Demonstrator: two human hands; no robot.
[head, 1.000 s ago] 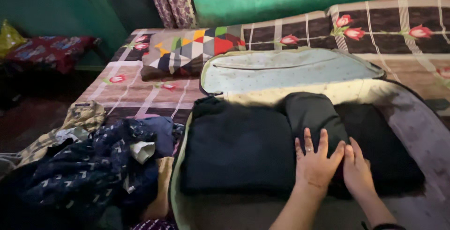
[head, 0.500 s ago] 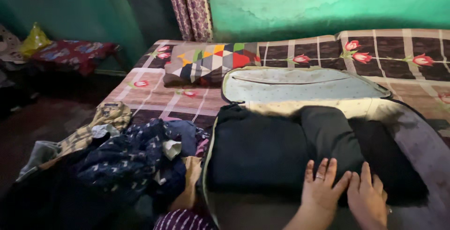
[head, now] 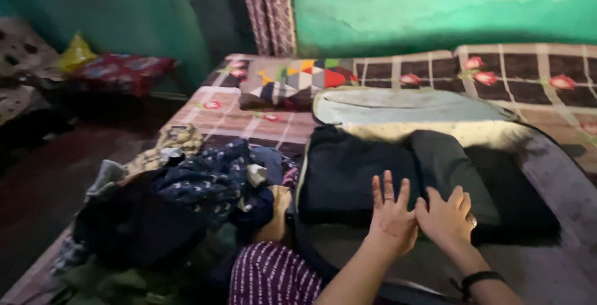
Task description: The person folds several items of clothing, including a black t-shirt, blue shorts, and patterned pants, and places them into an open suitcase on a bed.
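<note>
The folded dark garment (head: 451, 171) is lying in the open suitcase (head: 559, 174), right of centre in the frame, between another folded dark garment (head: 351, 171) at its left and a darker one at its right. Both hands are lying flat on its near edge: the left hand (head: 392, 218) is spreading its fingers over the seam between the two folds, and the right hand (head: 446, 218) is touching it at the thumb side. Neither grip is closing on anything; the palms are open and pressing down. Judging by this, the step in hand is flattening the packed clothes; the next move calls for even pressure without shifting the folds. A loose pile of clothes (head: 186, 199) is sitting at lower left on the bed (head: 249, 128), a patterned pillow (head: 292, 84) lying above it.
</note>
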